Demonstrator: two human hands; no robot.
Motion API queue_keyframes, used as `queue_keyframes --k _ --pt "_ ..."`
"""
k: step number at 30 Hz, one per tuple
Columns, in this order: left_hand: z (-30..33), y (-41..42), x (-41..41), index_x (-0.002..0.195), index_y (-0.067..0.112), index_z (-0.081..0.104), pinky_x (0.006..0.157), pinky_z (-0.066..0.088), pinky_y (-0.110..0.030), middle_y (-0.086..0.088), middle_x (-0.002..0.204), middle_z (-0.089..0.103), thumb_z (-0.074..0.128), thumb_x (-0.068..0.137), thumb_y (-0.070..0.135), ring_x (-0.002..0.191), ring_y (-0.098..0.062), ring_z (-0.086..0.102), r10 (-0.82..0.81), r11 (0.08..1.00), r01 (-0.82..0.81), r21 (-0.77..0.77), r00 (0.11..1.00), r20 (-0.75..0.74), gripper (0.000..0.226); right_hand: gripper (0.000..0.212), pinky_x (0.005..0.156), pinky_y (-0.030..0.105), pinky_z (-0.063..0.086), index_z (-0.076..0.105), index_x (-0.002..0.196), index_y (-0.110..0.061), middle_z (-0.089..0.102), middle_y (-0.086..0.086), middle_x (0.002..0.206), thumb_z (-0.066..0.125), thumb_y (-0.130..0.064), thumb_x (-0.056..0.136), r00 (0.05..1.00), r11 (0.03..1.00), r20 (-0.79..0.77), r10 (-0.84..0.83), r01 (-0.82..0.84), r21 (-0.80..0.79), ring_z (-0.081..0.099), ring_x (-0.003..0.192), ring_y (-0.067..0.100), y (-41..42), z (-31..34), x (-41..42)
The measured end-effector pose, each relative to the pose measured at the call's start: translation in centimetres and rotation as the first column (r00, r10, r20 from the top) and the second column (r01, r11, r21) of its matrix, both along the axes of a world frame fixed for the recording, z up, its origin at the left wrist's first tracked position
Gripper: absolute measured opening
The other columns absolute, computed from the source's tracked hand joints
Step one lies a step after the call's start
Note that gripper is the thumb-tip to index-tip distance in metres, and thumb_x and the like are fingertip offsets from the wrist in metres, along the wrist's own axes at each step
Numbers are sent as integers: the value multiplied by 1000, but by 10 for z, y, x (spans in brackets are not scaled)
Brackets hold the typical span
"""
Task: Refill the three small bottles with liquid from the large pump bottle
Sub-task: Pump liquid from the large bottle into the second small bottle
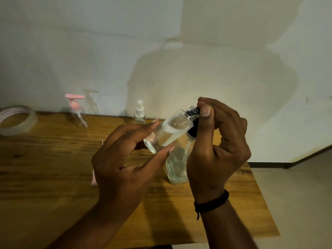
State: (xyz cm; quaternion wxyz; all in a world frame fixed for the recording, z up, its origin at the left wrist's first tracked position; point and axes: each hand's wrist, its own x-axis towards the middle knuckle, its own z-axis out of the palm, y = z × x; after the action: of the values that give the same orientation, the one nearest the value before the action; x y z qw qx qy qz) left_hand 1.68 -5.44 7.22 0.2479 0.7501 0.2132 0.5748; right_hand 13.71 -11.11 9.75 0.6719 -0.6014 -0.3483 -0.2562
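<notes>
Visibly, clear bottle (168,131) (unlabelled), tape roll (17,119)

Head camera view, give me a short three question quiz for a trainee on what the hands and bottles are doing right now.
1. True or false: the small clear bottle held in the left hand stands upright on the wooden table.
2. What does the right hand pinch? A) the roll of tape B) the black cap at the held bottle's neck C) the pink pump bottle
3. Fill in: the white spray bottle stands at the table's ____ edge, by the wall.

Key: 1 false, it is tilted in the air; 2 B; 3 far.
</notes>
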Motion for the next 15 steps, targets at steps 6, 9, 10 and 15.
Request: queue_keyframes --k 6,9,10,15 --pt "1 1 0 121 6 66 80 63 -28 -8 113 71 84 88 27 102 -18 74 -24 1000 24 6 1000 17 44 11 83 29 43 72 97 -16 76 1 99 64 -10 100 999 1000 29 -16 16 -1 69 86 33 -2 2 1" --pt "2 2 0 120 10 67 77 63 -33 -5 111 72 84 88 30 99 -18 74 -6 1000 6 0 1000 18 42 12 84 31 43 73 96 -13 76 3 99 62 -10 100 1000 1000 16 -14 14 5 71 90 30 1 -1 1" --pt "2 1 0 121 11 67 76 63 -32 -4 111 72 84 88 30 99 -17 74 -4 1000 4 3 1000 13 42 12 85 32 44 73 96 -14 77 3 99 62 -10 100 1000 1000 13 -16 16 5 71 90 30 1 -1 0" --pt "3 0 -1 120 7 68 81 61 -23 -2 112 71 84 88 29 100 -12 73 -12 1000 12 -9 1000 13 42 12 85 26 41 70 97 -18 76 0 98 64 -8 99 999 1000 43 -22 22 -4 70 86 32 -2 4 -1"
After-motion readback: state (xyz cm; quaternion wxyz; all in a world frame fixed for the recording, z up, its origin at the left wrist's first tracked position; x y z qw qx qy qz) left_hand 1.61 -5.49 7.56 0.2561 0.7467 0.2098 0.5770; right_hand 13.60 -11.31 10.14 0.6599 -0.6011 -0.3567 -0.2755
